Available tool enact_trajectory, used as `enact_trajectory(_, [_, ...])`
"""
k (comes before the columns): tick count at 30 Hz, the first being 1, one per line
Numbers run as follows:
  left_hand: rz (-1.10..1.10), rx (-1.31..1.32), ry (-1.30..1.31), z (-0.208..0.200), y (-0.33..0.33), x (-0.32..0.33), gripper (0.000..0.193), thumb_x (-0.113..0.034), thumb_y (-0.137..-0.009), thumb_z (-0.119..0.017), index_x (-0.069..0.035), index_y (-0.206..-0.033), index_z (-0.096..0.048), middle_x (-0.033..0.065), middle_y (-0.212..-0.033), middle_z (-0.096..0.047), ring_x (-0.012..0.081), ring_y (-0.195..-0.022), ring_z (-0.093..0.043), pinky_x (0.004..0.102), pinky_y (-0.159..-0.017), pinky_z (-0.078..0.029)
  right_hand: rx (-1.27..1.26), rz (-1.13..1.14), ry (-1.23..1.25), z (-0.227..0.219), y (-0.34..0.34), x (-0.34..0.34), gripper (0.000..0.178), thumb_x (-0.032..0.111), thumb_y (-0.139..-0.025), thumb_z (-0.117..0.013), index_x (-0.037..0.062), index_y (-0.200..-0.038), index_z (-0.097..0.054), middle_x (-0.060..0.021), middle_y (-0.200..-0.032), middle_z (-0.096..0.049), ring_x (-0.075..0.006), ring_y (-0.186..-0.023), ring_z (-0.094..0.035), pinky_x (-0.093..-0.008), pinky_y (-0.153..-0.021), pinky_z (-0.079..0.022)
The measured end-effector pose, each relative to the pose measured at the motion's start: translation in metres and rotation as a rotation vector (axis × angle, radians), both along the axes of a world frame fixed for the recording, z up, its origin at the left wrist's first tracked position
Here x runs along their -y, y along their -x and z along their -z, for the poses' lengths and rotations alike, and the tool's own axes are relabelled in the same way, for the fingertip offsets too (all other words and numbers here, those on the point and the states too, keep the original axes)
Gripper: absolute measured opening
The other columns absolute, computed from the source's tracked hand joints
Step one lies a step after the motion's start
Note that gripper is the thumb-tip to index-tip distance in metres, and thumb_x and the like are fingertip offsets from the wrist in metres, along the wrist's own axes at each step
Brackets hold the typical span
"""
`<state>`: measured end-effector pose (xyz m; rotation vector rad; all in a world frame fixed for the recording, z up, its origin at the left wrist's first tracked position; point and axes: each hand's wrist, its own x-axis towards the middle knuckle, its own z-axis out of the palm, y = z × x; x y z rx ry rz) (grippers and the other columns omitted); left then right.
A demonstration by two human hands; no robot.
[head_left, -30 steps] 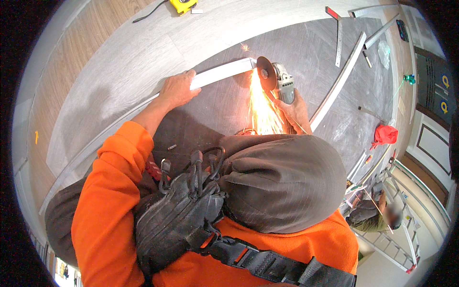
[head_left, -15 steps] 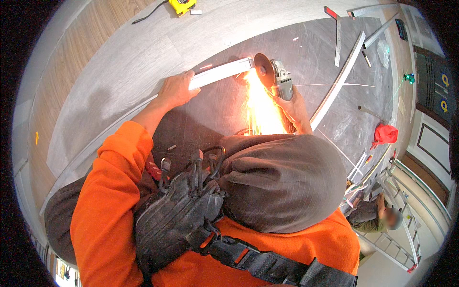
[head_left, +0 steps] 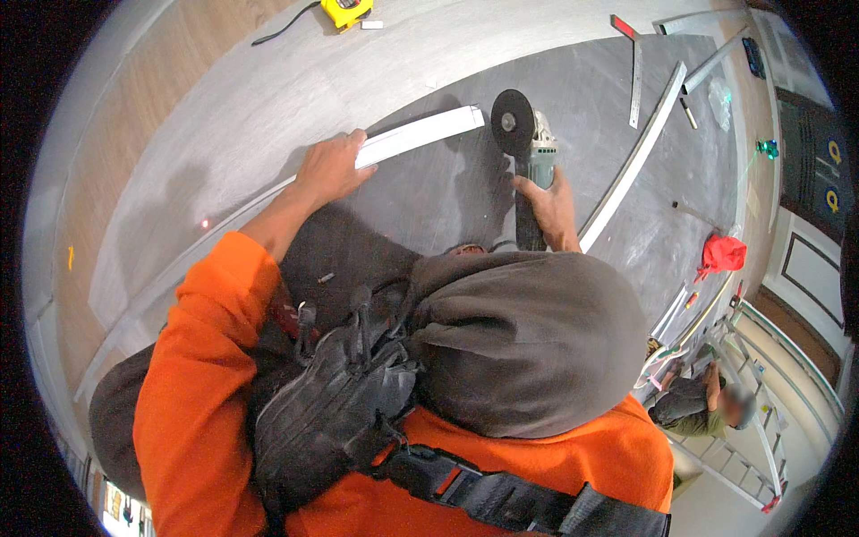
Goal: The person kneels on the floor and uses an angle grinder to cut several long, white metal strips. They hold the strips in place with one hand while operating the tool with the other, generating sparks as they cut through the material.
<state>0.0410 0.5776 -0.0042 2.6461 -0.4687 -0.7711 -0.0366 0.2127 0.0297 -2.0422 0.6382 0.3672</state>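
Observation:
My left hand (head_left: 331, 167) is closed around a long white metal profile (head_left: 420, 136), whose cut end points right, towards the tool. In my right hand (head_left: 552, 204) is an angle grinder (head_left: 541, 161), gripped around its body with the thumb across the near side. Its dark cutting disc (head_left: 512, 123) stands upright just right of the profile's end, with a small gap between them. No sparks show at the disc. Part of the grinder's lower body is hidden behind my raised knee.
Another white profile (head_left: 635, 157) lies on the dark sheet at right, near a try square (head_left: 636, 76) and a marker (head_left: 688, 114). A yellow tape measure (head_left: 345, 12) is at the far left. A red cloth bag (head_left: 721, 257), a ladder (head_left: 747, 470) and another person (head_left: 698, 401) are at right.
The bright sparks have stopped. The grinder has moved slightly right and away from the profile's end, opening a gap. My left hand keeps its hold in nearly the same place.

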Motion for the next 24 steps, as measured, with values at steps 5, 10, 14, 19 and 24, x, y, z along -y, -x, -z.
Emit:
enact_trajectory(5, [0.005, 0.060, -0.031, -0.009, -0.005, 0.010, 0.043, -0.030, -0.089, -0.074, -0.001, -0.116, -0.058, 0.0212, -0.101, -0.072, 0.0377, -0.093, -0.073, 0.0475, -0.080, -0.058, 0.028, 0.216, -0.154, 0.001, 0.016, -0.021, 0.067, 0.032, -0.078, -0.082, -0.0084, -0.126, -0.060, -0.0210, -0.109, -0.072, -0.0288, -0.096, -0.070, -0.0400, -0.086, -0.054])
enact_trajectory(10, [0.035, 0.204, 0.022, 0.002, -0.003, 0.021, 0.049, -0.036, -0.087, -0.076, -0.004, -0.118, -0.056, 0.0214, -0.095, -0.071, 0.0395, -0.088, -0.073, 0.0513, -0.075, -0.058, 0.051, 0.294, -0.179, 0.016, 0.030, -0.033, 0.063, 0.032, -0.078, -0.081, -0.0077, -0.124, -0.062, -0.0193, -0.107, -0.073, -0.0282, -0.094, -0.070, -0.0389, -0.085, -0.053])
enact_trajectory(14, [0.029, 0.171, -0.026, 0.009, -0.006, 0.027, 0.048, -0.035, -0.088, -0.076, -0.003, -0.117, -0.056, 0.0216, -0.096, -0.071, 0.0397, -0.087, -0.073, 0.0506, -0.074, -0.058, 0.021, 0.304, -0.123, 0.020, 0.035, -0.037, 0.061, 0.031, -0.078, -0.081, -0.0062, -0.122, -0.062, -0.0176, -0.106, -0.072, -0.0274, -0.095, -0.069, -0.0385, -0.086, -0.052])
enact_trajectory(19, [0.061, 0.226, 0.047, 0.011, -0.003, 0.022, 0.045, -0.032, -0.088, -0.075, -0.003, -0.115, -0.055, 0.0213, -0.096, -0.071, 0.0389, -0.088, -0.073, 0.0494, -0.074, -0.059, 0.065, 0.376, -0.177, 0.012, 0.032, -0.048, 0.059, 0.030, -0.078, -0.081, -0.0047, -0.122, -0.062, -0.0171, -0.110, -0.071, -0.0267, -0.099, -0.068, -0.0393, -0.088, -0.052])
enact_trajectory(24, [0.030, 0.177, -0.030, 0.006, -0.004, 0.028, 0.044, -0.029, -0.087, -0.076, -0.004, -0.114, -0.054, 0.0210, -0.100, -0.070, 0.0386, -0.090, -0.073, 0.0487, -0.075, -0.059, -0.020, 0.368, -0.133, -0.002, 0.026, -0.051, 0.059, 0.028, -0.078, -0.080, -0.0042, -0.124, -0.061, -0.0174, -0.112, -0.070, -0.0267, -0.101, -0.068, -0.0399, -0.089, -0.051])
